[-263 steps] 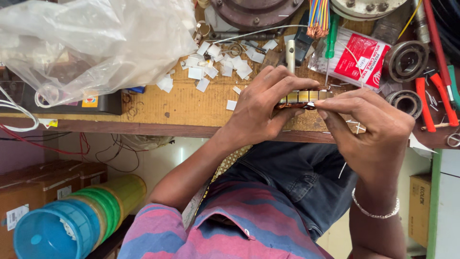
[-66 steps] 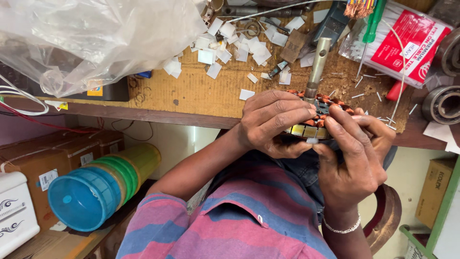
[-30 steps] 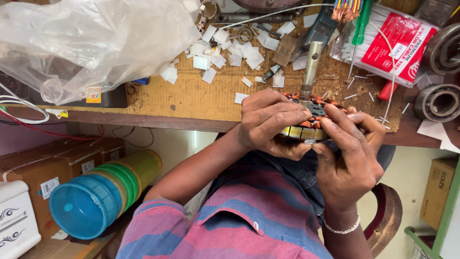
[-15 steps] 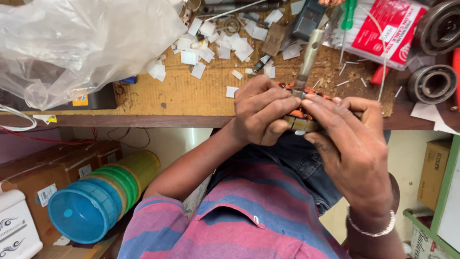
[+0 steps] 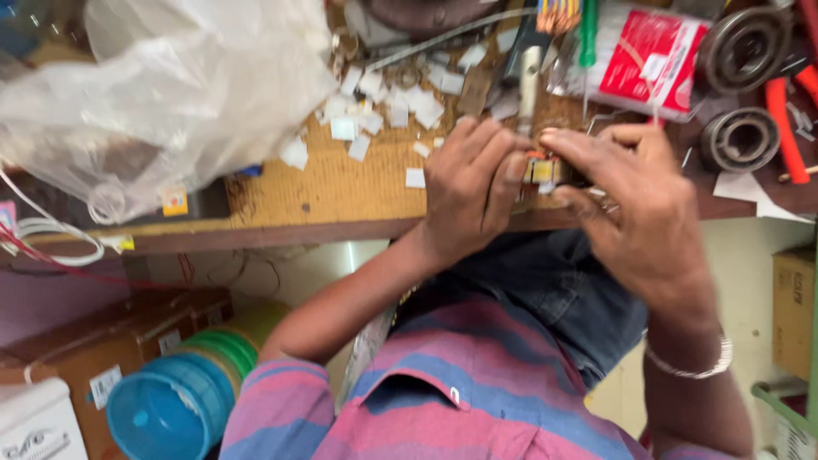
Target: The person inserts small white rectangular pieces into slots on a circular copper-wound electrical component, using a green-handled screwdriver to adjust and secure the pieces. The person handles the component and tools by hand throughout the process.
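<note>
Motor armature (image 5: 544, 169), a small steel core with copper-coloured windings on a metal shaft (image 5: 529, 85) running toward twelve o'clock, sits at the workbench (image 5: 341, 192) edge between both hands. It looks rigid and fairly heavy for its size, with fine wires that could snag, so the solid core is the safest hold. Left hand (image 5: 470, 192) wraps it from nine o'clock, fingers closed; right hand (image 5: 635, 200) pinches it from three o'clock.

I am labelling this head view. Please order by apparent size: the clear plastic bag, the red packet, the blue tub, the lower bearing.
1. Plastic bag, clearly largest.
2. Blue tub and red packet look alike; the tub is nearer the camera, so unsure.
3. Lower bearing, smallest.
</note>
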